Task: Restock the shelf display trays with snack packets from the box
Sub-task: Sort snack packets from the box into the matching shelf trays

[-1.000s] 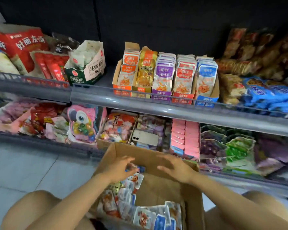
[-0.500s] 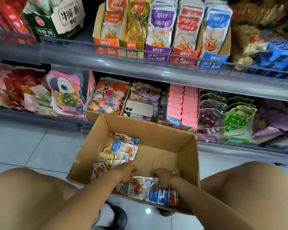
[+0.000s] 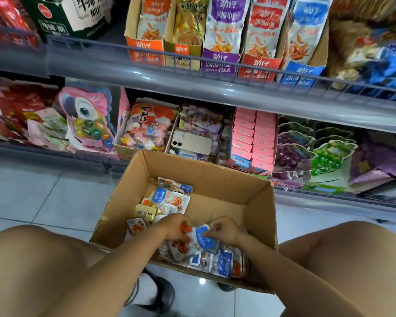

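My left hand point(image 3: 177, 227), right hand point(image 3: 225, 229) inside box point(image 3: 206, 177); fingers of both grasping snack packets point(image 3: 203, 237) held between them.

- There is only one camera, sitting on the person's head.
- It is looking forward and down, right over the cardboard box point(image 3: 215, 177) on the floor point(image 3: 32, 197).
- It is sitting close: the shelf point(image 3: 192, 92) is filling the top, the knees point(image 3: 32, 259) the bottom corners.
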### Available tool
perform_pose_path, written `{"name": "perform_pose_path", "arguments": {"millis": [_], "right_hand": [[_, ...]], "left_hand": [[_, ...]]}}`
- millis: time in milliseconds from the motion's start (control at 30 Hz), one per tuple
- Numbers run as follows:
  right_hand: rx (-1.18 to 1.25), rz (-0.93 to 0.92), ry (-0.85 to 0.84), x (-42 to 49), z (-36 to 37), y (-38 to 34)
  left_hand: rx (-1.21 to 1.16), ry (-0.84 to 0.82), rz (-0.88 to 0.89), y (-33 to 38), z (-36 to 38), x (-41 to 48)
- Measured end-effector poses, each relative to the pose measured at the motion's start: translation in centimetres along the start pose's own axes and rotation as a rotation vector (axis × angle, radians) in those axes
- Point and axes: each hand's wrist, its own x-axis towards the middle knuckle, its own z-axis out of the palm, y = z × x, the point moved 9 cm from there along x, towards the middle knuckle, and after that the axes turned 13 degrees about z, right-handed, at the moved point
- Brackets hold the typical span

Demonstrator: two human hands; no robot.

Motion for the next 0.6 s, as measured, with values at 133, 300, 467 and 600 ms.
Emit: {"name": "perform_pose_path", "arguments": {"millis": [133, 300, 467, 600], "right_hand": [[0.325, -0.023, -0.016, -1.6, -1.5, -2.4], [0.541, -0.124, 0.037, -4.5, -4.8, -6.3], [0.619, -0.284, 0.03, -8.4, -7.4, -10.8], [0.639, -0.321, -0.005, -10.3, -8.3, -13.4]], "left_hand": [[-0.193, 0.053, 0.046, 1.3, -1.7, -1.3], [-0.482, 0.152, 0.072, 4.4, -4.6, -3.5], [-0.69, 0.452, 0.106, 6.9, -8.8, -5.8], [-0.788, 0.564, 0.151, 9.1, -11.6, -7.8]]}}
